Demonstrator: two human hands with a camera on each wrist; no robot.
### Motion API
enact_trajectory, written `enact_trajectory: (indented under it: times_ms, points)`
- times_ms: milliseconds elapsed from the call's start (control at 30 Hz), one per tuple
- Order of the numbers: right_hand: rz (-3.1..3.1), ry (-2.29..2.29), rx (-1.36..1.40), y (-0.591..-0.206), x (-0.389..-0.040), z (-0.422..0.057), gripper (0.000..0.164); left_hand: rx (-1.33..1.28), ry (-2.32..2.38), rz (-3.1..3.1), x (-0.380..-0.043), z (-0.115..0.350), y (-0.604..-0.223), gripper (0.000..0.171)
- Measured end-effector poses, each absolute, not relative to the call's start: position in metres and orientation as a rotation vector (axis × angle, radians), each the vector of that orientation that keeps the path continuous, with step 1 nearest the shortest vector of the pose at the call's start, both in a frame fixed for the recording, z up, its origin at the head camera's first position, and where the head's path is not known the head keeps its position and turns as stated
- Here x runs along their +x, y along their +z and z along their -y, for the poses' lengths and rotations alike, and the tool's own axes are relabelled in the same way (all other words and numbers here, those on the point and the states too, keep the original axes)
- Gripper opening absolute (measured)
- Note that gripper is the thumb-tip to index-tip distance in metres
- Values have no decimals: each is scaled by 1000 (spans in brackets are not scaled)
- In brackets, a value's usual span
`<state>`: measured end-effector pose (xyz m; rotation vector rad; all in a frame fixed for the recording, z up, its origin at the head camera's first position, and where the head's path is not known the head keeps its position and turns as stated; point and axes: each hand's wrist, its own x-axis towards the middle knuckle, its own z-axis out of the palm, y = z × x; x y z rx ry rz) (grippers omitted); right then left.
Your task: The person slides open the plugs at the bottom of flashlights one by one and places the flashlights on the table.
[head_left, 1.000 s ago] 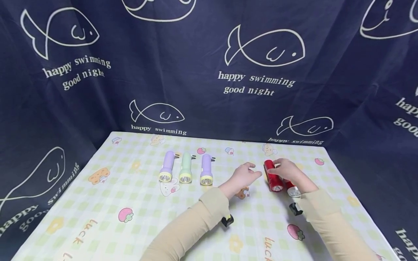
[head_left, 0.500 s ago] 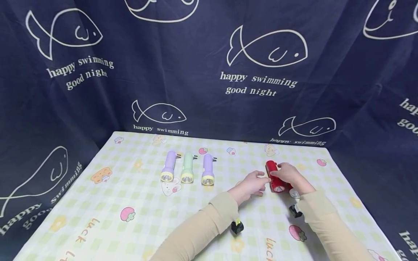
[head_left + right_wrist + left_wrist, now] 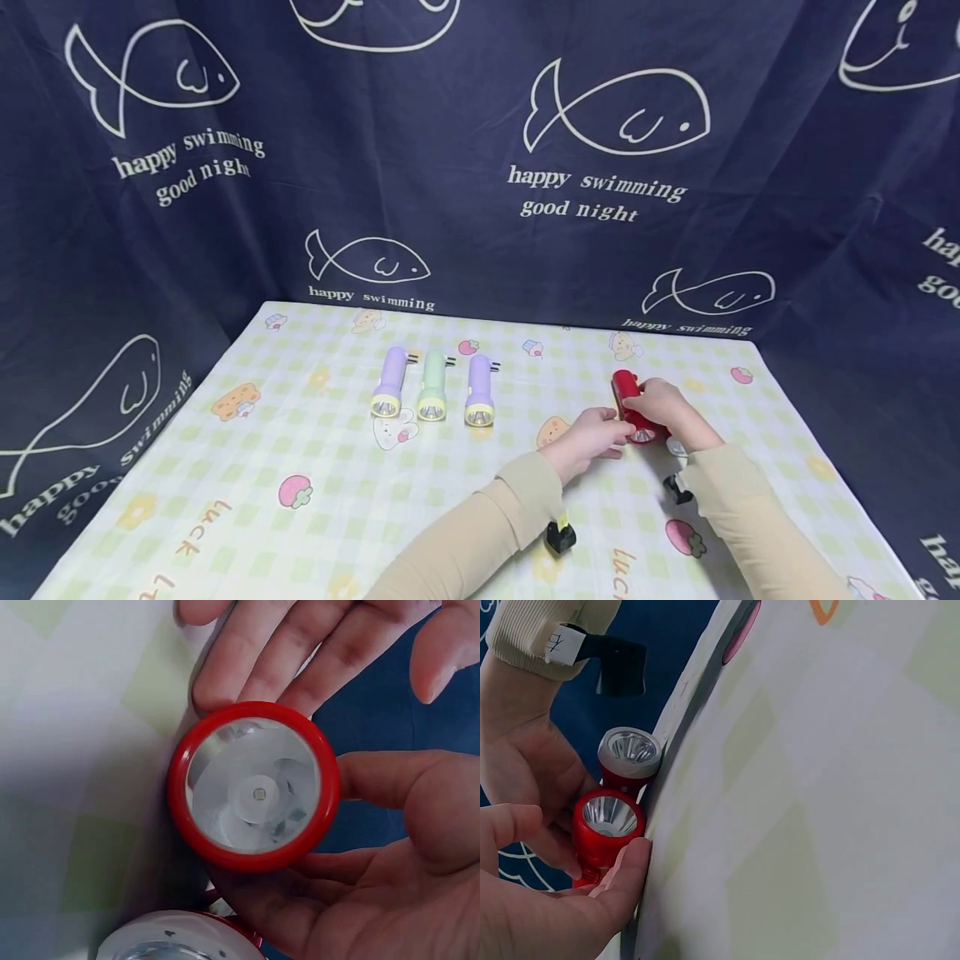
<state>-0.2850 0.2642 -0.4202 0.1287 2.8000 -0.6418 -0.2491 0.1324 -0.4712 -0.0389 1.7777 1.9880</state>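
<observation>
A red flashlight (image 3: pixel 628 402) lies on the table right of centre, its lens facing me. My right hand (image 3: pixel 660 407) curls round its barrel. My left hand (image 3: pixel 600 432) has come in from the left, and its fingers (image 3: pixel 300 645) and thumb close on the red head rim (image 3: pixel 255 787). In the left wrist view the red flashlight's head (image 3: pixel 609 817) sits between my left fingers (image 3: pixel 622 877). A second red flashlight with a grey head (image 3: pixel 630 750) lies just beside it, mostly hidden under my right hand (image 3: pixel 678 447).
Three pastel flashlights lie in a row at table centre: purple (image 3: pixel 388 392), green (image 3: pixel 432 394) and purple (image 3: pixel 478 398). The checked tablecloth (image 3: pixel 300 467) ends at a dark fish-print curtain (image 3: pixel 570 192) behind and at both sides.
My left hand has moved right and nearer, from an open hover beside the red flashlight to holding its head. My right hand has kept its grip on the barrel.
</observation>
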Motion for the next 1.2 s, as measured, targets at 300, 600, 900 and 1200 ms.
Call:
enact_trajectory:
  times_ms: [300,600,900,1200]
  points:
    - [-2822,-653,104,-421,-285,-264,53,-55,1996,-1791,-248,-135,-471,54]
    - [-2846,-726,95,-413,-282,-258,56,-106,2012,-1792,-249,-129,-468,32]
    - [-2868,-799,86,-405,-278,-250,57,-93,2006,-1934,-248,-123,-457,27]
    - [-2894,-875,63,-397,-274,-242,61,-80,1975,-2046,-252,-112,-450,28]
